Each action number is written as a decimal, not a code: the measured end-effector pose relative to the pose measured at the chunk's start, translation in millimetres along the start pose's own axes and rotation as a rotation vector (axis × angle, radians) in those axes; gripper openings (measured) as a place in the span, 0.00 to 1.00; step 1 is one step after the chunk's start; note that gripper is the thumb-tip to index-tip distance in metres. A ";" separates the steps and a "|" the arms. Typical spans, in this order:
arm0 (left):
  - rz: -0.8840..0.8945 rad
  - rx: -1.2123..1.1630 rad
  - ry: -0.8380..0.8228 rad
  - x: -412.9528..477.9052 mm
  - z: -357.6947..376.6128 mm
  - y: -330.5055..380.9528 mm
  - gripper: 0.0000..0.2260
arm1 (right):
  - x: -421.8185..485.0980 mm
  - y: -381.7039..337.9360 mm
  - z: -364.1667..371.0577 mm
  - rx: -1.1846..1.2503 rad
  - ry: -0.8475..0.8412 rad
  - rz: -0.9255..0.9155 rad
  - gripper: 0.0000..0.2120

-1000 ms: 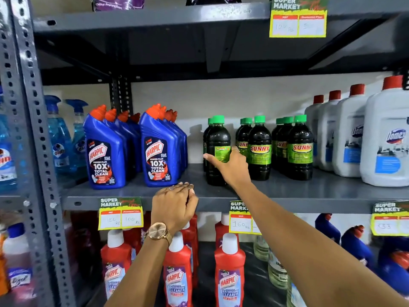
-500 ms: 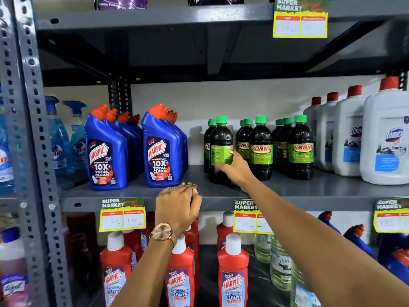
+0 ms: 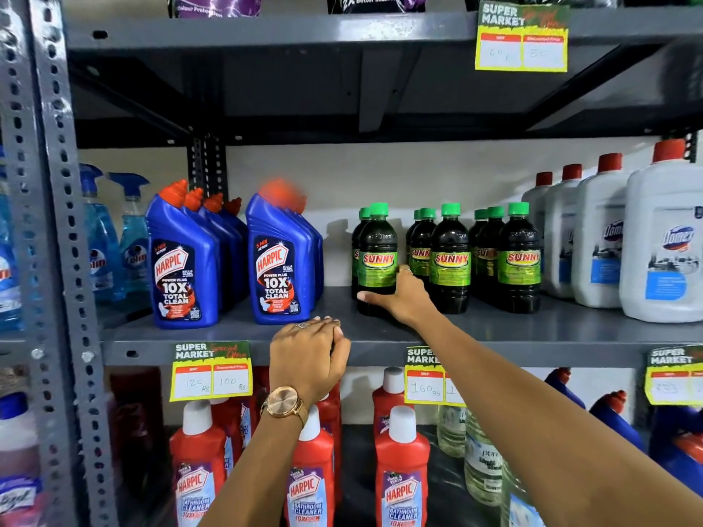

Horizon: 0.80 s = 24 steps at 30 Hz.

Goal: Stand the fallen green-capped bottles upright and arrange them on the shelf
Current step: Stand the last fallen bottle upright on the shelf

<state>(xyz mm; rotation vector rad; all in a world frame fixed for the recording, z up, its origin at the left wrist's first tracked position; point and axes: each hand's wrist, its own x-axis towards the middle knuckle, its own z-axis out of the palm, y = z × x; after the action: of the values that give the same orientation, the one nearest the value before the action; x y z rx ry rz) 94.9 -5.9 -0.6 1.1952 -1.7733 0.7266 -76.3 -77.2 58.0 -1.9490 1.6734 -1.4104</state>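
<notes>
**Right hand on the front-left Sunny bottle, middle shelf**

Grey metal shelf (image 3: 532, 332), middle tier. Green-capped bottles (image 3: 449, 256) with dark liquid and green "SUNNY" labels stand upright in three short rows running front to back, in the centre-right of the tier. None lies on its side in view.

Right hand (image 3: 403, 298) reaches in from lower right, arm extended. It grips the low part of the front bottle of the left row (image 3: 377, 256), at the label's lower edge and below. Thumb lies across the bottle's front near its base; the other fingers (image 3: 405, 271) wrap round its right side and are mostly hidden behind it. A ring shows on one finger. That bottle stands upright, label facing out, base on the shelf or just at it; cannot tell which.

Left hand (image 3: 308, 359) rests on the front lip of the same shelf, left of the bottles. Fingers pressed together and curled over the edge, holding nothing else. Rose-gold watch (image 3: 283, 403) on the wrist.

Left of the green-capped rows: two rows of blue Harpic bottles (image 3: 279, 260) with orange caps. Right: white Domex jugs (image 3: 664, 245) with red caps. Below: red Harpic bathroom cleaner bottles (image 3: 401, 473). Yellow price tags (image 3: 211, 374) are clipped to the shelf edge.
</notes>
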 end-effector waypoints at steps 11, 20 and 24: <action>-0.009 -0.023 0.014 -1.1 -2.1 1.2 0.16 | 0.4 -2.2 -0.1 -0.094 -0.033 0.009 0.35; -0.079 -0.061 -0.013 -0.4 -6.6 5.6 0.16 | -0.1 -7.8 0.3 -0.221 -0.100 0.005 0.34; -0.157 -0.082 -0.060 0.4 -8.0 8.6 0.13 | -1.1 -8.2 -0.3 -0.212 -0.118 0.001 0.33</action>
<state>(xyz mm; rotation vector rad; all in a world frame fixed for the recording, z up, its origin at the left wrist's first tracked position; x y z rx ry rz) 89.4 3.8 3.4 1.2955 -1.7188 0.5270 -71.1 -73.4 63.2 -2.0950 1.8324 -1.1331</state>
